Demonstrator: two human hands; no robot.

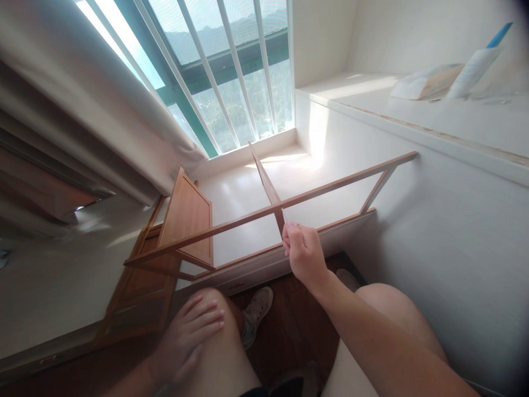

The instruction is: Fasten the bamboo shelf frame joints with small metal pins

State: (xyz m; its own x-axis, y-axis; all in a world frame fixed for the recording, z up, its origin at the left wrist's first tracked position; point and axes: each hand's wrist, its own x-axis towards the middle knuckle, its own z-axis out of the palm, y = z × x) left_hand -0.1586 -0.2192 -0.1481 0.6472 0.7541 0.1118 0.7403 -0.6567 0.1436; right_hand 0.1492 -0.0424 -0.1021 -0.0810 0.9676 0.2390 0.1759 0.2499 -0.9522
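Observation:
A thin metal rod (284, 215) sticks out of my right hand (305, 251), whose fingers are closed around it. Its tip is at the joint where a slim upright meets the long rail of a brown wooden frame (237, 221). Most of the rod is hidden in my fingers, so I cannot tell its exact kind. My left hand (188, 336) lies flat on my left knee with its fingers apart, holding nothing. Left of the joint, a wooden panel (190, 218) stands within the frame.
Behind the frame is a white sill (235, 193) under a barred window (231, 66). A curtain (95, 99) hangs at left. On the ledge (355, 91) at right are a white tube with a blue nozzle (475, 69) and a pale packet (427, 80). Drawers are below.

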